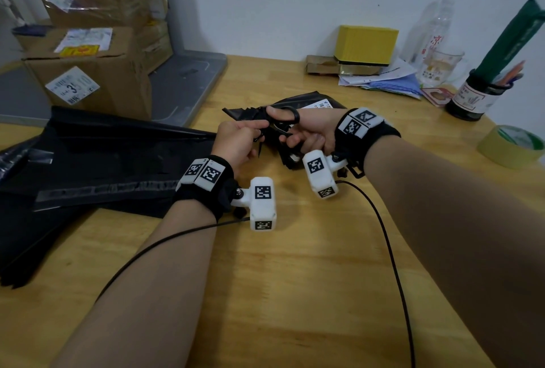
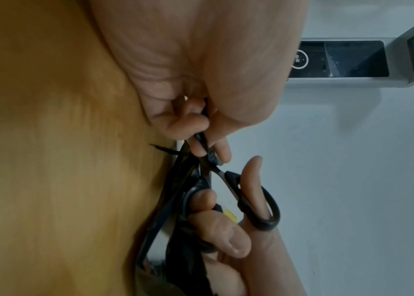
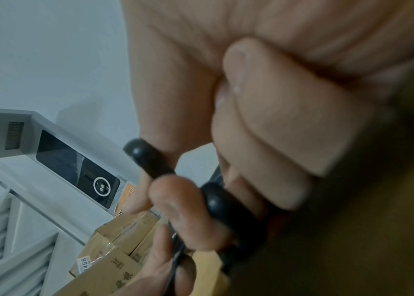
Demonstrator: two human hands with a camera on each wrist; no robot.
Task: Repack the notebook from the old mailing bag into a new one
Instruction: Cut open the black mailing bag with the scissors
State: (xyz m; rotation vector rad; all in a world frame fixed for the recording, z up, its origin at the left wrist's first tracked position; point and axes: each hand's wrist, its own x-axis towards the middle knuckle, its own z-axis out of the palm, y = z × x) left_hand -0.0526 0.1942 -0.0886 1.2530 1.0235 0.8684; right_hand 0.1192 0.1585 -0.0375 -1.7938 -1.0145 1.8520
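The old black mailing bag point(image 1: 298, 102), with a white label, is lifted at mid-table between both hands. My left hand point(image 1: 240, 139) pinches the bag's black edge point(image 2: 202, 144) between thumb and fingers. My right hand point(image 1: 298, 131) grips black-handled scissors point(image 1: 287, 121), thumb and fingers through the loops point(image 2: 269, 202) point(image 3: 150, 158), blades at the pinched edge. A stack of new black mailing bags point(image 1: 97, 167) lies flat on the left of the table. The notebook is hidden from view.
Cardboard boxes point(image 1: 88, 52) are stacked on a grey tray at back left. A yellow box point(image 1: 365, 43), papers, a glass mug and a pen jar point(image 1: 472, 96) line the back right. A tape roll point(image 1: 513, 146) sits at the right edge. Cables trail over the wooden table point(image 1: 295, 279).
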